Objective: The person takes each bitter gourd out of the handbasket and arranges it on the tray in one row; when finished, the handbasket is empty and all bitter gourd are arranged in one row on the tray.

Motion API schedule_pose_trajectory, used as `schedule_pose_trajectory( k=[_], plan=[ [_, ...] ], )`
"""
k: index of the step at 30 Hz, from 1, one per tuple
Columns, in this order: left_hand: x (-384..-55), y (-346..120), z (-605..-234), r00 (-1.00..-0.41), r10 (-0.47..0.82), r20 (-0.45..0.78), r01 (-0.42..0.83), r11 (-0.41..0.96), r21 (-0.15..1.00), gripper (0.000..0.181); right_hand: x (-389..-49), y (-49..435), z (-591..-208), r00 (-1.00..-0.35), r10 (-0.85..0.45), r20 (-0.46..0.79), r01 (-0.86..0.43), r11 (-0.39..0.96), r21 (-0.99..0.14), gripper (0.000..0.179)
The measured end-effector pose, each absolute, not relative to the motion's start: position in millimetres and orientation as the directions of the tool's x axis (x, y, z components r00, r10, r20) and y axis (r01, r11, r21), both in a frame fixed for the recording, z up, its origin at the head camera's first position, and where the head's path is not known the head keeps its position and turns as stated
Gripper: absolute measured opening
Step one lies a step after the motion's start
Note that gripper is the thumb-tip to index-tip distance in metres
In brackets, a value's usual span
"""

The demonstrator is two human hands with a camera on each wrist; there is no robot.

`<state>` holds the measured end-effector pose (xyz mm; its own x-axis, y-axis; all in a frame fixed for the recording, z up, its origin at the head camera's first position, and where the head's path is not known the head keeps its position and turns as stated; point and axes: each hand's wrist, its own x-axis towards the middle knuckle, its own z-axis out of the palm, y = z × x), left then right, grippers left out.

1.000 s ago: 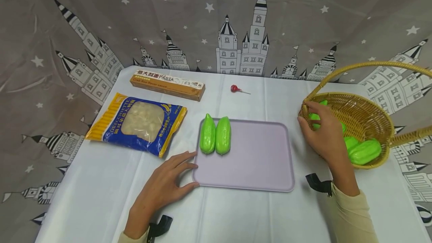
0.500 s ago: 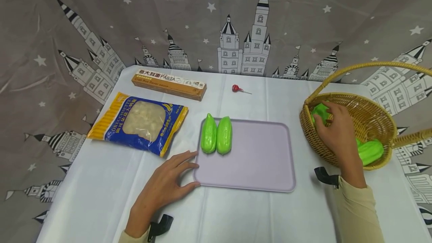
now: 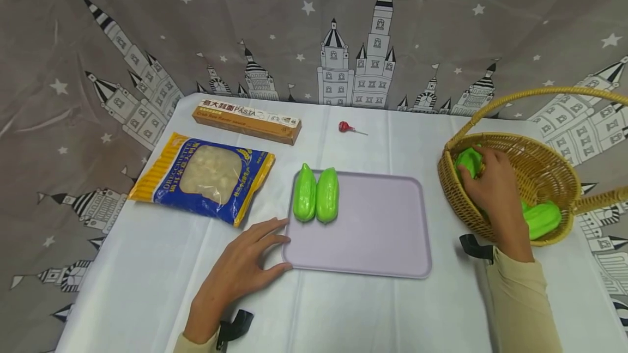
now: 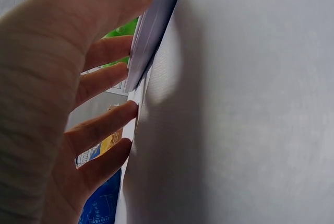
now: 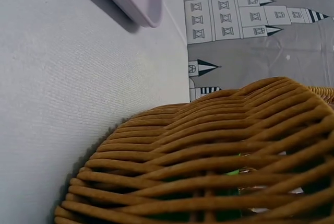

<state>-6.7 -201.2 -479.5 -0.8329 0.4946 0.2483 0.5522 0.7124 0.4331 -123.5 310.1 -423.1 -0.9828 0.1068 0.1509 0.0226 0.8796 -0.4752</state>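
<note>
1. The left hand [image 3: 240,268] lies at the left edge of a pale purple, rectangular tray with rounded corners [image 3: 378,227]. Its fingers are extended and spread, holding nothing; the fingertips meet the tray's left rim, the thumb by its near left corner.

2. The right hand [image 3: 496,189] reaches inside a round, golden-brown wicker basket [image 3: 453,195]. Its thumb and fingers curl about a bright green, glossy vegetable-shaped piece [image 3: 468,161] and grip it, as far as the head view shows; the basket's woven wall hides this grip in the right wrist view.

3. That green piece sits inside the basket, against its left wall. A second bright green, oblong piece [image 3: 543,219] lies near the basket's near right rim, with more green partly hidden beside the wrist.

4. On the tray, two bright green, ridged, oblong pieces [image 3: 315,195] lie side by side near the far left corner, narrow tips pointing to the far rim.

5. The tray and basket rest on a white cloth-covered surface [image 3: 353,315], the basket by its right edge, its arched wicker handle [image 3: 549,90] raised.

6. A blue and yellow plastic pasta bag [image 3: 211,173] lies by the left edge. Beyond it, an orange-brown and white cardboard pasta box [image 3: 247,121] lies near the far left corner. A red lollipop with a white stick [image 3: 344,126] lies near the far edge.
</note>
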Motion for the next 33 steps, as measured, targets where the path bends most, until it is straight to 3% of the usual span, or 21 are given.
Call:
schedule_pose_trajectory(
  k=[14, 26, 33],
  plan=[
    [-6, -202, -480, -0.832, 0.492, 0.255, 0.553, 0.709, 0.438, 0.052, -135, 316, -418, -0.997, 0.079, -0.002, 0.073, 0.916, -0.395, 0.067],
    [-6, -202, -480, -0.833, 0.491, 0.254, 0.552, 0.710, 0.437, 0.052, -137, 315, -416, -0.999, 0.041, 0.004, 0.036, 0.933, -0.358, 0.063],
    [-6, -202, -480, -0.832, 0.493, 0.254, 0.553, 0.708, 0.439, 0.051, -135, 315, -416, -0.998, 0.058, 0.016, 0.047, 0.918, -0.393, 0.062]
  ],
)
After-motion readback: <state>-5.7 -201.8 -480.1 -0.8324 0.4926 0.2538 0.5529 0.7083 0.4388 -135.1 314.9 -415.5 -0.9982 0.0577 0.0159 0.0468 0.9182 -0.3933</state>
